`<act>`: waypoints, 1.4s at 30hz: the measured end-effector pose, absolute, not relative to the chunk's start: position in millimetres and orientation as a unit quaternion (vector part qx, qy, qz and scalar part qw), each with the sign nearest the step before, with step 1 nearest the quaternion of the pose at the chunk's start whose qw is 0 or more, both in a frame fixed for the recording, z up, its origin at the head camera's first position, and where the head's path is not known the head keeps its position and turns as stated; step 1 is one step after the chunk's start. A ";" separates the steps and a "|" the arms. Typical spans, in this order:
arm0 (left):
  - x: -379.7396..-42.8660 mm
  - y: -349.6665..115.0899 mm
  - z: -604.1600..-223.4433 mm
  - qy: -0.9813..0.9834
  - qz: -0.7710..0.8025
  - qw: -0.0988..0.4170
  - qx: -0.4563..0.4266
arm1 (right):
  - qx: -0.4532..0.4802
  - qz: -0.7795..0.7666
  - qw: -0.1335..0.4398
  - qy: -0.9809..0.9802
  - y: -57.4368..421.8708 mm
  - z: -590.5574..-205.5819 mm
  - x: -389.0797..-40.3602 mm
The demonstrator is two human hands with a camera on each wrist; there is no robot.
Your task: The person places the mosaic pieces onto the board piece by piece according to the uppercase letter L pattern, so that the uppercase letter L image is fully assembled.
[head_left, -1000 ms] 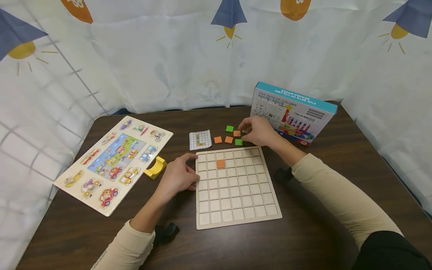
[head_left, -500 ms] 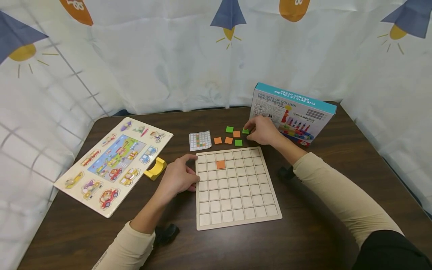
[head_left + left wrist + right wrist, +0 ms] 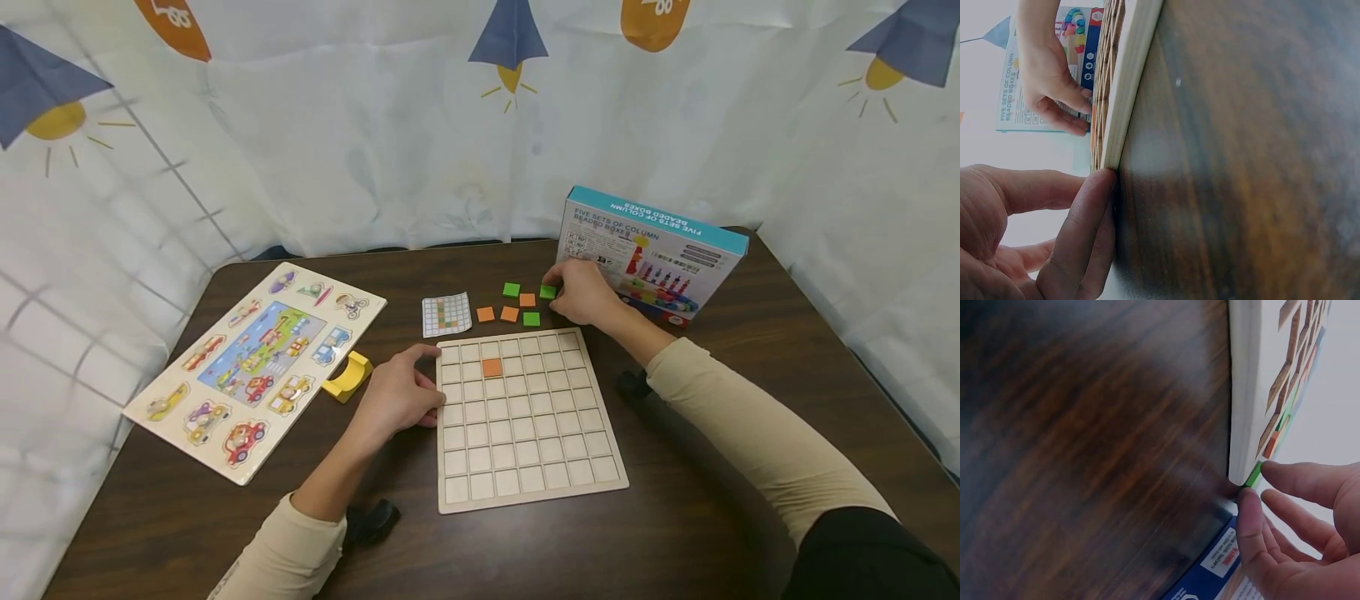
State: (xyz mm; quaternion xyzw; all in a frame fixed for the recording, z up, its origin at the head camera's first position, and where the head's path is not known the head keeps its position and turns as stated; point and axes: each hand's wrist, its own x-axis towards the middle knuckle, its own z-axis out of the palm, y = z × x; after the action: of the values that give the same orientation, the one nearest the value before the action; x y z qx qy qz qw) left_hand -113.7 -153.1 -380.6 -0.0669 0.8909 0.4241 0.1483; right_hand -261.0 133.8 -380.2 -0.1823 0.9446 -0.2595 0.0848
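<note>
My left hand (image 3: 397, 392) rests at the left edge of a wooden grid board (image 3: 534, 429), its fingertips against that side in the left wrist view. One orange tile (image 3: 491, 367) sits in a square near the top of the board. Beyond the far right corner, my right hand (image 3: 585, 292) pinches a green tile (image 3: 547, 292) between thumb and fingers; the right wrist view shows this green tile (image 3: 1254, 474) at the fingertips. To its left lie loose orange tiles (image 3: 509, 314) and green tiles (image 3: 531, 319) on the table.
A small printed grid card (image 3: 446, 315) lies behind the board. On the left are a picture puzzle board (image 3: 262, 354) and a yellow arched block (image 3: 348, 377). A bead-set box (image 3: 652, 254) stands upright right behind my right hand, on the dark table (image 3: 750, 500).
My right hand has drawn slightly right, away from the orange tile, and its fingers are at the rightmost green tile, which now shows. My left hand stays at the board's edge.
</note>
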 end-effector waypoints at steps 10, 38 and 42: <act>-112.9 -153.5 -380.1 0.889 0.427 0.148 -0.066 | -0.173 -0.233 0.094 0.952 129.2 -379.9 -264.5; -112.5 -154.2 -378.7 0.892 0.423 0.150 -0.058 | -0.158 -0.268 0.108 0.944 131.7 -373.1 -260.1; -113.0 -154.1 -378.6 0.893 0.420 0.151 -0.060 | -0.158 -0.286 0.113 0.938 132.2 -369.6 -257.0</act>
State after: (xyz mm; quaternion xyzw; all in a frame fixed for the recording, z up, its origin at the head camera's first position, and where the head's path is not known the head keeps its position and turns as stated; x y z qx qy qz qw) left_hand -113.0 -154.1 -378.6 -0.0598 0.8931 0.4196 0.1510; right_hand -257.0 132.2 -369.6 -0.1582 0.9383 -0.2861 0.1130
